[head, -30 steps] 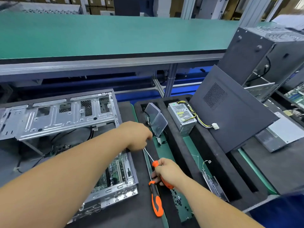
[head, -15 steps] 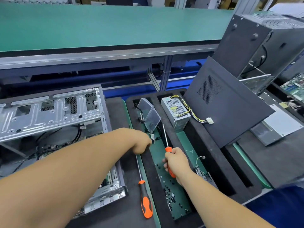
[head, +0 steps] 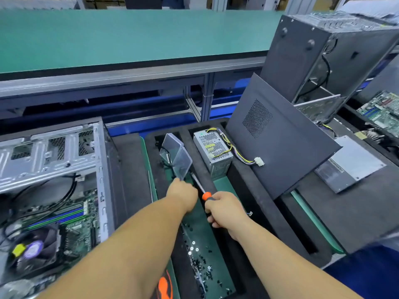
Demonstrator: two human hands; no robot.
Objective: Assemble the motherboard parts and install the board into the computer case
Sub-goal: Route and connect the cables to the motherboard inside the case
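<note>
The green motherboard point(head: 71, 221), studded with slots and a round black fan point(head: 35, 250) bearing a yellow sticker, lies inside the open computer case point(head: 64, 160) at the left of the counter point(head: 133, 169); the case is thin stamped sheet metal, silvery and perforated with mesh-like vents, with black cables looping across its inside. Just right of it sits a black foam tray point(head: 218, 175) with long rectangular pockets lined in green. In the nearest pocket lie small dark screws point(head: 200, 262) and a few pale ring-shaped washers, scattered loose on the green bottom. Over that pocket the right hand point(head: 224, 209) grips a screwdriver point(head: 206, 196) by its handle, fingers curled round the orange-collared grip, the slim steel shaft pointing up and away toward a clear plastic box point(head: 177, 157) with rounded corners that stands tilted in the pocket. The left hand point(head: 182, 196) reaches in beside the shaft, near the lower edge of the clear box; its fingers are turned away from the camera, so whether they pinch anything cannot be told. A second orange-and-black handle point(head: 165, 287) peeks out under the left forearm. In the next pocket stands a boxy grey power supply point(head: 212, 152) with a perforated face and a bundle of yellow and black wires ending in a white plug. A flat dark matte side panel point(head: 280, 145) with a honeycomb vent patch leans over the tray's right side.
</note>
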